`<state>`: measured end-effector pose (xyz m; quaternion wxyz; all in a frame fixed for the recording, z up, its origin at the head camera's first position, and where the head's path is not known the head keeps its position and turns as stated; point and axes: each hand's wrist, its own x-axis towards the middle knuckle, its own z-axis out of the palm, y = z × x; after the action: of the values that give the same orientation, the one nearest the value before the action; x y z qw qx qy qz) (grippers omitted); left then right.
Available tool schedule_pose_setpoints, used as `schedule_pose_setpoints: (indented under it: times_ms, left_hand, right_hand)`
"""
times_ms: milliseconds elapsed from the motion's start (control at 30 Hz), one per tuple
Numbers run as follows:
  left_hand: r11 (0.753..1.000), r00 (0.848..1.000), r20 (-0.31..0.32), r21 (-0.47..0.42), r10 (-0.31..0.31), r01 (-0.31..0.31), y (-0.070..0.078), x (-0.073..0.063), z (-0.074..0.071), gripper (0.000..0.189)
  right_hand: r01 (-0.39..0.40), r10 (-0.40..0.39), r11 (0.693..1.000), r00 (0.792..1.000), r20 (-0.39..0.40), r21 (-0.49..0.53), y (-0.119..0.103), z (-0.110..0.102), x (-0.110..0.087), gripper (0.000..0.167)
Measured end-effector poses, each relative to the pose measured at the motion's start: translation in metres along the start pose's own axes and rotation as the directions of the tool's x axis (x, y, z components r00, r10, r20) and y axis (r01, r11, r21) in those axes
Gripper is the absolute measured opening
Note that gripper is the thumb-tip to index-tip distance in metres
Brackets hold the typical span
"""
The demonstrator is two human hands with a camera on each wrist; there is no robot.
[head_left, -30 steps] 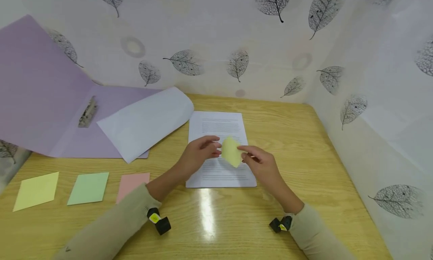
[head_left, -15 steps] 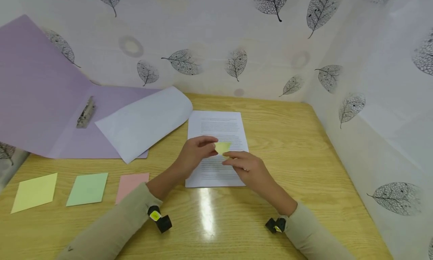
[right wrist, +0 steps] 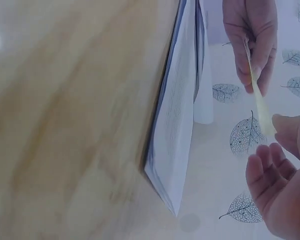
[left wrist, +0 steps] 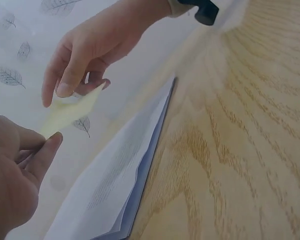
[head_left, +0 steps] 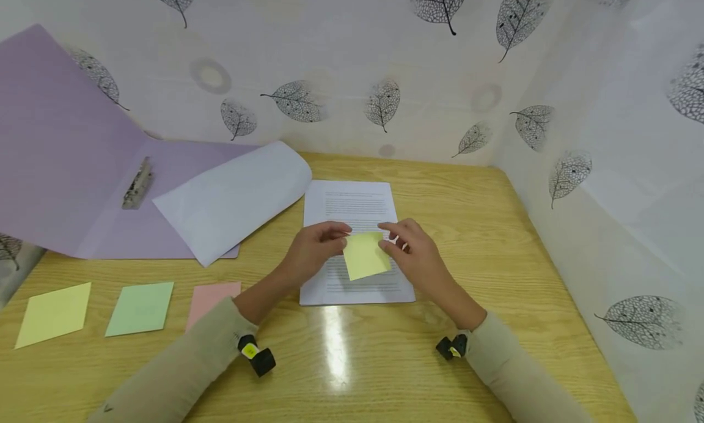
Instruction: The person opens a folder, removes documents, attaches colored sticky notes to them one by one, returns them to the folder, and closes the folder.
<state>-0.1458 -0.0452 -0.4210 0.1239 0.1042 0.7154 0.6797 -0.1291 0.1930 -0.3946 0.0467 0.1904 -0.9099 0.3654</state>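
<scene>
A yellow sticky note (head_left: 366,256) is held in the air over a stack of printed sheets (head_left: 357,201). My left hand (head_left: 313,252) pinches its left edge between thumb and fingers, which also shows in the left wrist view. At the opposite edge is my right hand (head_left: 418,255), its thumb against the note and its fingers spread apart from the thumb. In the right wrist view the note (right wrist: 261,107) appears nearly edge-on, with the right fingers (right wrist: 270,172) standing clear of it. The note covers part of the printed text below.
Left of the stack lies an open purple folder (head_left: 49,148) with a metal clip (head_left: 137,183); a curled white sheet (head_left: 236,197) overlaps it. Yellow (head_left: 54,315), green (head_left: 140,308) and pink (head_left: 211,301) notes lie at front left. A leaf-patterned curtain (head_left: 330,56) borders the table.
The yellow note has turned from a slanted, then foreshortened pose to face the head camera. My right hand moved left, then back right, and its fingers spread. My left hand stayed nearly in place.
</scene>
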Motion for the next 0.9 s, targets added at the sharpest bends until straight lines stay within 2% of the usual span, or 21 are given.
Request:
schedule_pose_setpoints:
  times_ms: [133,200,333,467,567,733,900]
  left_hand:
    - [0.999,0.999,0.048,0.036,0.024,-0.025,-0.004,0.004,0.003,0.031]
    - [0.998,0.999,0.052,0.066,0.014,-0.017,-0.004,0.006,0.004,0.03]
    - [0.993,1.0,0.025,0.12,0.0,-0.003,-0.006,0.013,0.006,0.027]
    - [0.981,1.0,0.001,0.192,0.012,-0.012,-0.009,0.021,0.008,0.026]
    - [0.962,1.0,-0.012,0.274,0.007,-0.004,-0.011,0.026,0.009,0.024]
    - [0.917,0.999,-0.034,0.398,0.002,0.012,-0.017,0.034,0.01,0.017]
    - [0.851,0.999,-0.022,0.525,0.03,-0.014,-0.02,0.043,0.013,0.017]
  right_hand:
    - [-0.016,0.015,0.996,1.0,-0.015,-0.091,0.006,0.0,0.005,0.019]
    - [-0.029,0.028,0.994,1.0,-0.01,-0.104,0.01,0.001,0.006,0.014]
    - [-0.11,0.112,0.993,0.993,0.024,-0.048,0.016,0.001,0.01,0.014]
    - [-0.232,0.228,0.971,0.971,0.073,0.049,0.022,0.001,0.015,0.017]
    - [-0.296,0.286,0.952,0.951,0.114,0.083,0.026,0.002,0.019,0.016]
    - [-0.339,0.323,0.938,0.93,0.175,0.073,0.035,0.002,0.025,0.016]
    - [-0.349,0.337,0.937,0.921,0.198,0.029,0.045,0.002,0.03,0.017]
